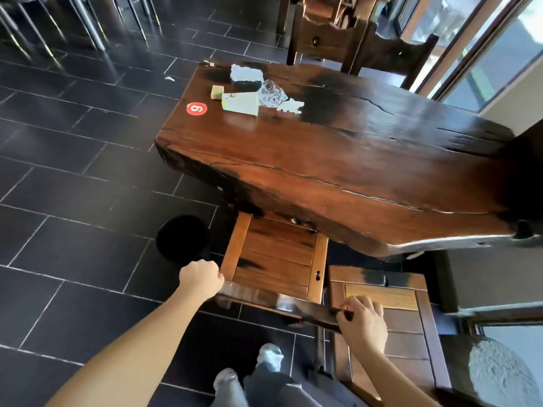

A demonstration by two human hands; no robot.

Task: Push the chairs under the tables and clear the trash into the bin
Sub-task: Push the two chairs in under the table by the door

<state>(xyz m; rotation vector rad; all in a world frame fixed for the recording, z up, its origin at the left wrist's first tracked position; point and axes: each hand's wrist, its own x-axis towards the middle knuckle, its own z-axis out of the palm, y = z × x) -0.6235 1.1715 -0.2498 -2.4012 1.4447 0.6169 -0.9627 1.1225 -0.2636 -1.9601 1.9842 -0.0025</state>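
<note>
A wooden chair stands with its seat partly under the thick wooden table. My left hand grips the left end of the chair's backrest and my right hand grips its right end. Trash lies on the far left of the table: a tipped paper cup, crumpled clear plastic, a white napkin, a small tan block and a white-topped container. A black round bin sits on the floor left of the chair.
A second wooden chair stands pulled out on the right. Two more chairs stand at the table's far side. Scraps of paper lie on the dark tiled floor. Metal chair legs line the top left. Windows are at the right.
</note>
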